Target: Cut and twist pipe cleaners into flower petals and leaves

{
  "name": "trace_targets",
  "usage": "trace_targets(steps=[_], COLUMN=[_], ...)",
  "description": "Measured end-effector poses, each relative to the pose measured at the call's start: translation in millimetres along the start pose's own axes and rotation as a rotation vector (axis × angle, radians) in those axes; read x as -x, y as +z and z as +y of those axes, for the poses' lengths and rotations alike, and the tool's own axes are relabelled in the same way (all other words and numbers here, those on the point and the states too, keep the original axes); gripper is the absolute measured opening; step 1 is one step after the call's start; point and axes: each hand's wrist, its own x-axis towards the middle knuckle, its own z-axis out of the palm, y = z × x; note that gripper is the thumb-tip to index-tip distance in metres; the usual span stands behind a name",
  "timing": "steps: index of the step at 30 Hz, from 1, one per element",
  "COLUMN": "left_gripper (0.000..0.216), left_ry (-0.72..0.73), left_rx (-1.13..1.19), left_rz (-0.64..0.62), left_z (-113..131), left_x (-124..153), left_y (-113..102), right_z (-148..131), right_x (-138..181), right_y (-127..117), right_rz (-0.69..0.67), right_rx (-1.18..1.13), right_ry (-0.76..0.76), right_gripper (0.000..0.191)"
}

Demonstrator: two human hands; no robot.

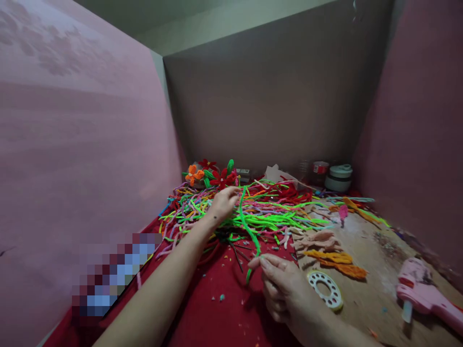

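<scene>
My left hand [224, 202] reaches out over a big heap of coloured pipe cleaners [275, 212] and its fingers are closed on the top end of a bright green pipe cleaner [249, 231]. This green stem arcs down toward me. My right hand [282, 284] pinches its lower end between thumb and fingers, just above the red cloth [217, 313].
Finished pipe-cleaner flowers [213, 176] stand at the back left. Jars and a white lidded pot [338, 177] sit at the back right. A white ring-shaped plastic disc [325, 289], orange and peach pieces [336, 262] and a pink glue gun [423, 294] lie on the brown board at right. Cardboard walls enclose the space.
</scene>
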Motion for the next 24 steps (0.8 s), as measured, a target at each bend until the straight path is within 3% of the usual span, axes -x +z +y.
trace_targets(steps=[5,9,16,24], left_gripper=[0.008,0.015,0.020,0.018], left_ry=[0.142,0.221,0.288,0.177], left_rx=[-0.368,-0.580,-0.751,-0.740], left_rz=[-0.235,-0.314,-0.300,-0.179], left_z=[-7,-8,-9,-18], left_x=[11,22,26,5], left_y=[24,29,31,22], right_z=[17,26,17,16], right_x=[-12,-19,-10,-10], right_y=[-9,-14,-8,-9], right_rz=[-0.036,-0.086,-0.116,-0.137], right_rx=[-0.010,-0.060,-0.207,-0.164], right_ry=[-0.003,-0.057,0.020,0.033], right_gripper=[0.044,0.046,0.035,0.035])
